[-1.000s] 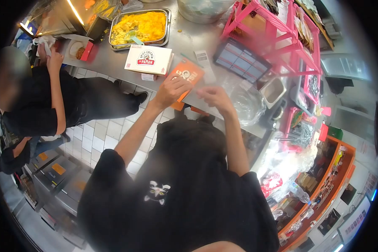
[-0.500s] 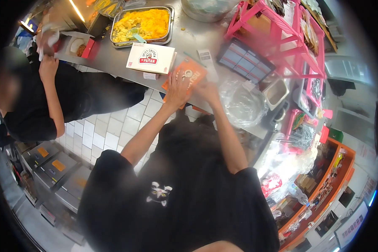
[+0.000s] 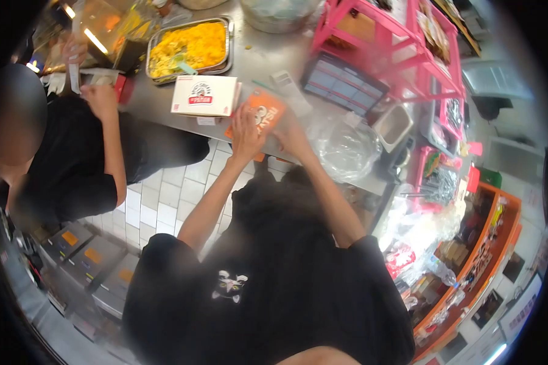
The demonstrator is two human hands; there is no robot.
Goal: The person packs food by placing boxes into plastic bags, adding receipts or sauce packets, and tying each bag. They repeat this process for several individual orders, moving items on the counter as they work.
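Pressing on an orange carton (image 3: 265,114) at the near edge of the steel surface (image 3: 268,61), the left hand (image 3: 245,132) and right hand (image 3: 293,137) hide its lower half; their grip cannot be made out. A white box (image 3: 204,95) sits just beside it, a tray of yellow food (image 3: 189,42) behind, a co-worker's face blurred.
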